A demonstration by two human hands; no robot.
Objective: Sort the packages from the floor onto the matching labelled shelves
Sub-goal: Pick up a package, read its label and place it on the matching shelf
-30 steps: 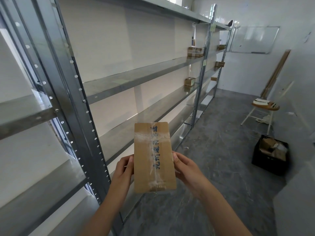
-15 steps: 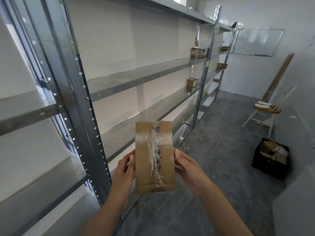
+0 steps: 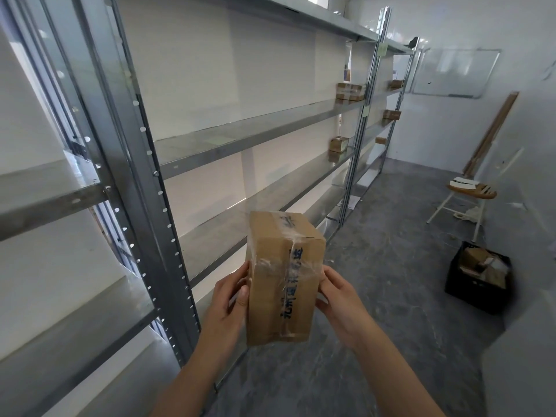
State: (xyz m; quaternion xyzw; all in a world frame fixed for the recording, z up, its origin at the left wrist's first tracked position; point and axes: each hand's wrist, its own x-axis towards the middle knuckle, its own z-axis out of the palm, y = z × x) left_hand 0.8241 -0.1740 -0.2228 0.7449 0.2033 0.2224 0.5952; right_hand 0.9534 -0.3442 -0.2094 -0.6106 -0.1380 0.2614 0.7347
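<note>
I hold a brown cardboard package (image 3: 281,281) upright in front of me, sealed with clear tape over blue writing. My left hand (image 3: 230,299) grips its left side and my right hand (image 3: 338,296) grips its right side. Its top face tilts toward me. The grey metal shelves (image 3: 240,139) run along the left wall. Small brown packages sit far down them: one (image 3: 350,91) on an upper shelf and another (image 3: 339,144) on the shelf below. A black crate (image 3: 478,279) with more packages stands on the floor at the right.
A wooden stool (image 3: 471,191) with a white item on it stands by the right wall. A whiteboard (image 3: 454,74) hangs on the far wall, and a wooden plank (image 3: 493,130) leans in the corner. Grey floor (image 3: 385,266) stretches between shelves and crate.
The package has tipped so its top face now shows, where before only the flat front faced me. Both hands kept their grip on its sides. The view shifted slightly.
</note>
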